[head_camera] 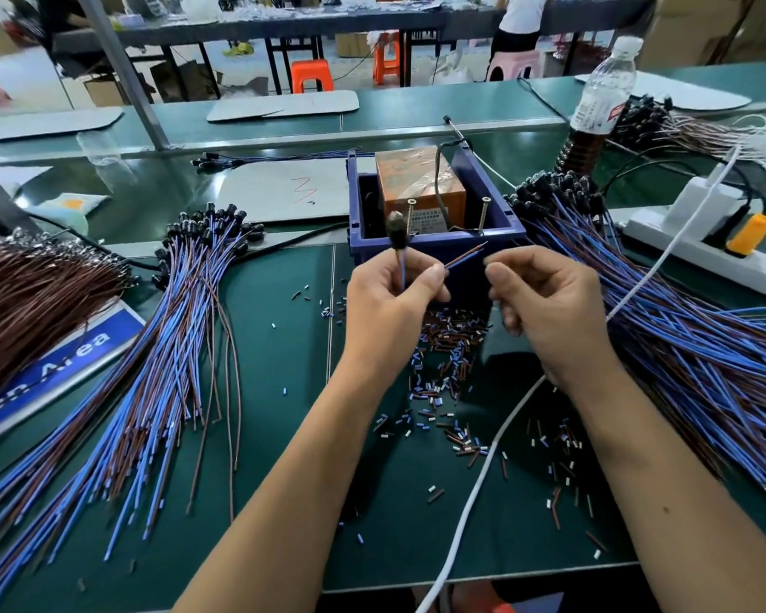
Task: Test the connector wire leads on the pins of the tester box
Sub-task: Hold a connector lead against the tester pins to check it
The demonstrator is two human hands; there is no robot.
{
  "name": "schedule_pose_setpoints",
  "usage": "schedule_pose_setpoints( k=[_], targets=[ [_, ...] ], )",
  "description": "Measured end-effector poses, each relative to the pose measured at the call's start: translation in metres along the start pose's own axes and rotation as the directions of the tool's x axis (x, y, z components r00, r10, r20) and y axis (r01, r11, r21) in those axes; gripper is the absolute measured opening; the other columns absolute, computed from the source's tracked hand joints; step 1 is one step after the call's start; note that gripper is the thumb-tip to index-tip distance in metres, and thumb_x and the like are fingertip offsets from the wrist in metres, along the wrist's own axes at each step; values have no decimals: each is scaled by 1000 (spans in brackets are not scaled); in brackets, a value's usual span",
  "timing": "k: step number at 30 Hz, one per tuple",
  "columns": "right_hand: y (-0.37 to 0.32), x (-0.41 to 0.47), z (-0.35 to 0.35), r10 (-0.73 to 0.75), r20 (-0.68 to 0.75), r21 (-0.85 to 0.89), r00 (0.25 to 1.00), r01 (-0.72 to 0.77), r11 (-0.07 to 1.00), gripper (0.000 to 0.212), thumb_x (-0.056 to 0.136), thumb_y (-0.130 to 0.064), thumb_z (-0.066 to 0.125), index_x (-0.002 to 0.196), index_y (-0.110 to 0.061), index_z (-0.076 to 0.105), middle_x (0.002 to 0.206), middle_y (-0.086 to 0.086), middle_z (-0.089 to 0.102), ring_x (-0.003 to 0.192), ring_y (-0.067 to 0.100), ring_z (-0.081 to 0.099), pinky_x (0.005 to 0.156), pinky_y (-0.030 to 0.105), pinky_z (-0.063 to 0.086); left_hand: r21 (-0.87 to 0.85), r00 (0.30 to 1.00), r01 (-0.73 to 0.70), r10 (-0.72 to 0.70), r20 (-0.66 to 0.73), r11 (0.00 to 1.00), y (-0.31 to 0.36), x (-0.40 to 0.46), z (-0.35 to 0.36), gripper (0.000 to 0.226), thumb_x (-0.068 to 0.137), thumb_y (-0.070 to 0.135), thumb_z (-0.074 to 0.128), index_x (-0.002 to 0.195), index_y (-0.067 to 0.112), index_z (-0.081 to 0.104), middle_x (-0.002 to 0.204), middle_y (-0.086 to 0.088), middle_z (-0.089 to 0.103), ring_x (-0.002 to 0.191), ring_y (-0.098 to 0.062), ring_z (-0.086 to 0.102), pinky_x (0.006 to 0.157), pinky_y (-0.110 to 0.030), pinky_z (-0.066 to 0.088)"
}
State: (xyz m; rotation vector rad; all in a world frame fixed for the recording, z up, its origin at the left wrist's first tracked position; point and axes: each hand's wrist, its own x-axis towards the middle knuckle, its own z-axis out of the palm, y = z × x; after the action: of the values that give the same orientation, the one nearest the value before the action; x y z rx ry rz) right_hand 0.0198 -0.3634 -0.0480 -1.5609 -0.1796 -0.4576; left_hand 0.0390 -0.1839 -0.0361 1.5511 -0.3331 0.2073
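**Both hands raised, fingers pinched**

Left hand (388, 298) upright, thumb and fingers closed in a pinch, palm facing right. Right hand (549, 303) just beside it, fingers curled loosely inward, thumb and forefinger tips together. Forearms bare, converging from the bottom edge.

Bright, even light, edges perhaps warped

Left hand (390, 298) and right hand (545, 298) bare; forearms bare, apparently no sleeves, rings or watch

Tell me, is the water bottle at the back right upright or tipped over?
Upright. The water bottle stands on its base on the green bench, its white cap at the top.
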Motion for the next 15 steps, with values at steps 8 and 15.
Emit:
schedule_pose_setpoints(
  k=[8,15],
  targets=[
    [-8,-10,27,88,-15,264,996,-80,961,8,85,-19,76,90,-16,82,72,7,70,46,12,45,42,20,36,-122,999,-25,23,-23,992,-3,-11,20,14,94,11,66,81,13,68,77,-18,69,73,-47,70,73,-61,59],
    [-7,-4,14,117,-35,398,993,-93,912,14,96,-30,66,89,-18,71,86,9,73,49,10,49,42,19,35,238,858,-343,406,-313,909,5,-14,13,19,94,-4,62,84,12,64,77,-2,64,63,-28,56,54,-45,45]
  ],
)
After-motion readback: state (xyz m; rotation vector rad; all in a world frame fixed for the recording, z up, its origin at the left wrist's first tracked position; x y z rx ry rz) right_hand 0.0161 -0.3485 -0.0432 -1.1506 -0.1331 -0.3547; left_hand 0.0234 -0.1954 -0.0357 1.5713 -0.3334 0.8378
